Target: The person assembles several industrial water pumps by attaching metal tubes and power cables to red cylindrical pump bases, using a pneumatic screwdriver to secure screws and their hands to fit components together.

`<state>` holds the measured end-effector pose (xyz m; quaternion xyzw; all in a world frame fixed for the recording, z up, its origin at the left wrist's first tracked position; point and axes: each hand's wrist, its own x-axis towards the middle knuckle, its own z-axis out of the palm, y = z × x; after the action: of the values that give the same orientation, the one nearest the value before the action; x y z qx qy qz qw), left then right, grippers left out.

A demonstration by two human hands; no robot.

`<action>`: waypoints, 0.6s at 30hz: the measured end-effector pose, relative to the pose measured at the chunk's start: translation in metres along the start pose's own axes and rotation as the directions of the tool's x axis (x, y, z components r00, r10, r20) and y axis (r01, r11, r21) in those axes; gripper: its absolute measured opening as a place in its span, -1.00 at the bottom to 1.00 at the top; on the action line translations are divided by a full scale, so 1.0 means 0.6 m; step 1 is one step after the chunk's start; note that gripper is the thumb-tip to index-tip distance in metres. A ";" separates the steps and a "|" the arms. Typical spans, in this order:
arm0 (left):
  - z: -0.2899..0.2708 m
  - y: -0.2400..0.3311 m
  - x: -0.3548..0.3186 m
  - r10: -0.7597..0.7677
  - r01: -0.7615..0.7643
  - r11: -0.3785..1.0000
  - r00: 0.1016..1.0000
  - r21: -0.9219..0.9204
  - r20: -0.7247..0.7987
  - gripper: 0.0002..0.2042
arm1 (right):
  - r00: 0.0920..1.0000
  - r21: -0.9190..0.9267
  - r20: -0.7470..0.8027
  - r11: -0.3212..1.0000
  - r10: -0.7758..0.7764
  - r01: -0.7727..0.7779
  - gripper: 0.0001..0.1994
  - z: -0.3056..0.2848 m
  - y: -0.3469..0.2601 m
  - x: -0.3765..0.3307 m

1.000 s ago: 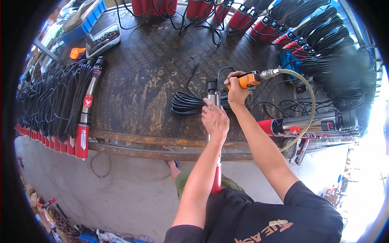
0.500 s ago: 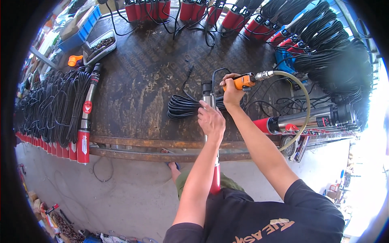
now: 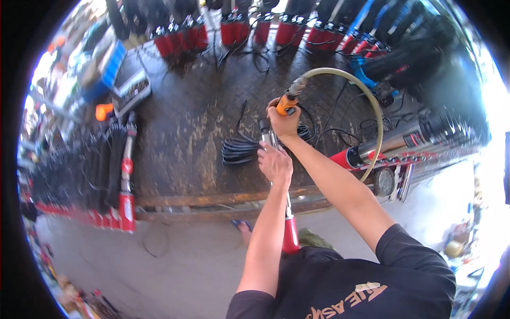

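Right fingers [image 3: 273,109] grip the orange tool [image 3: 287,103], now swung less crosswise to the cylinder [image 3: 290,236]; left fingers [image 3: 265,154] clasp the latter.

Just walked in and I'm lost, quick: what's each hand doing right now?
Left hand: laid over the metal tube; whether it grips cannot be told.
Right hand: closed, holding the orange tool.
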<state>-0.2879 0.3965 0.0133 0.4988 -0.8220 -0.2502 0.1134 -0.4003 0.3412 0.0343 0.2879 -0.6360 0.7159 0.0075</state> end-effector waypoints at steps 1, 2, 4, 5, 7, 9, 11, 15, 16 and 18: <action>0.006 -0.010 0.000 0.009 -0.007 0.999 0.998 0.031 -0.056 -0.34 | 1.000 0.017 -0.007 1.000 0.006 -0.006 -0.90 0.014 -0.027 -0.006; 0.007 -0.008 -0.005 0.039 -0.033 0.998 0.994 0.061 -0.099 -0.34 | 0.999 0.079 -0.037 0.997 -0.004 0.006 -0.89 0.007 -0.047 -0.008; 0.001 -0.010 0.002 0.053 -0.045 0.994 0.996 0.103 -0.077 -0.34 | 0.999 0.112 -0.021 0.993 -0.040 0.042 -0.87 -0.034 -0.127 -0.040; 0.012 -0.025 0.004 0.053 -0.041 0.990 0.995 0.138 -0.085 -0.34 | 0.993 0.073 -0.027 0.990 -0.118 0.120 -0.90 -0.066 -0.175 -0.069; 0.035 -0.034 0.018 0.009 0.009 0.946 0.999 0.324 -0.054 -0.32 | 0.958 0.019 0.072 0.961 -0.276 0.275 -0.92 -0.177 -0.273 -0.133; 0.029 0.002 -0.032 0.164 -0.143 0.898 0.986 0.416 -0.013 -0.34 | 0.937 0.061 0.065 0.939 -0.342 0.339 -0.82 -0.317 -0.289 -0.236; -0.027 0.046 -0.156 0.686 -0.699 0.714 0.685 0.042 -0.245 -0.52 | 0.951 -0.113 0.001 0.945 -0.309 0.307 -0.77 -0.427 -0.307 -0.352; 0.075 0.214 -0.350 0.995 -0.856 0.088 0.056 -0.510 0.078 -0.82 | 0.909 -0.416 -0.413 0.901 -0.064 -0.125 -0.76 -0.527 -0.344 -0.547; 0.110 0.273 -0.384 0.978 -0.828 0.090 -0.031 -0.554 0.205 -0.90 | 0.879 -0.446 -0.475 0.871 -0.037 -0.204 -0.78 -0.548 -0.351 -0.581; 0.228 0.384 -0.416 0.952 -0.786 0.071 -0.130 -0.614 0.277 -0.86 | 0.800 -0.452 -0.596 0.853 -0.073 -0.260 -0.83 -0.572 -0.363 -0.635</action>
<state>-0.4046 0.7434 0.0336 -0.3265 -0.8752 -0.3563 0.0229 -0.1383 0.8321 0.0624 0.0039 -0.7819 0.5730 0.2454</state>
